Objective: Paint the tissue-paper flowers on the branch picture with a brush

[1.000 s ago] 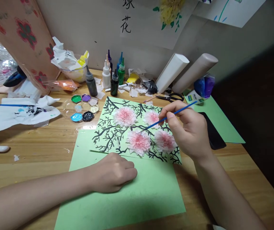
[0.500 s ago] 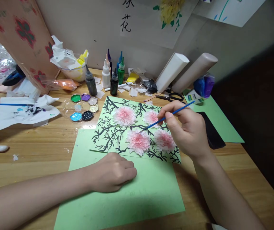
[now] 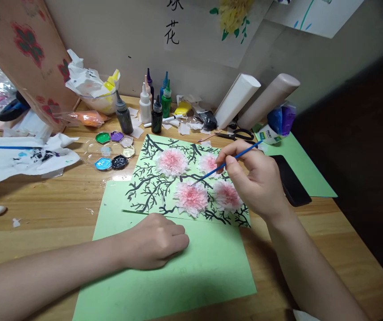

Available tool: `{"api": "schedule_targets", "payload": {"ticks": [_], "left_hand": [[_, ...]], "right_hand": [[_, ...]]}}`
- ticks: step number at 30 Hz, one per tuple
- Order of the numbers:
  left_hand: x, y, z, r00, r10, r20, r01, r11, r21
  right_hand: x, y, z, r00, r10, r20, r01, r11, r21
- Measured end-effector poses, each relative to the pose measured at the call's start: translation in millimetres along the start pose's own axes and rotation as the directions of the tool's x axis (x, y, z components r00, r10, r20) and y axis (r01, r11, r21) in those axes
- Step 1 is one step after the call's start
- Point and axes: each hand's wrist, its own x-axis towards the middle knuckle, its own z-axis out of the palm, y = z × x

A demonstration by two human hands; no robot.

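Note:
My right hand pinches a thin blue paintbrush above a light green card. Black branches are painted over this card, and several pink and white ruffled paper flowers sit on it. The brush tip points at the top of the lower left flower; whether it touches cannot be made out. My left hand rests as a loose fist, knuckles up, on a larger plain green sheet below the card. Its fingertips are curled under, and nothing shows in it.
Left of the card lies a paint palette with several colours. Paint bottles stand along the wall, beside scissors and two leaning tubes. A stained tissue bears another brush. A black phone lies to the right.
The whole scene has shifted slightly left as the camera turned. Both hands and the brush keep nearly the same place over the papers, with the brush tip still by the same flower.

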Motion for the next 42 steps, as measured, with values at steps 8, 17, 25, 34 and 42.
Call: {"api": "schedule_targets", "payload": {"ticks": [8,17,25,34,42], "left_hand": [[-0.4,0.4,0.4,1.000,0.005,-0.004,-0.005,1.000,0.004],[-0.6,-0.2,1.4,1.000,0.005,-0.019,-0.005,1.000,0.012],[-0.3,-0.5,0.7,1.000,0.008,-0.007,-0.008,1.000,0.001],[-1.3,-0.4,2.1,1.000,0.010,-0.012,-0.010,1.000,-0.002],[-0.8,-0.1,1.0,1.000,0.005,-0.004,-0.005,1.000,-0.001]], "right_hand": [[-0.1,0.0,1.2,1.000,0.005,0.013,-0.005,1.000,0.007],[0.4,0.2,2.2,1.000,-0.018,0.015,0.018,1.000,0.002],[0.3,-1.1,1.6,1.000,-0.031,-0.002,0.031,0.999,0.008],[-0.2,-0.3,-0.2,1.000,-0.019,-0.001,0.019,1.000,0.007],[-0.1,-0.8,2.8,0.999,-0.037,0.035,0.037,0.999,-0.008]]}}
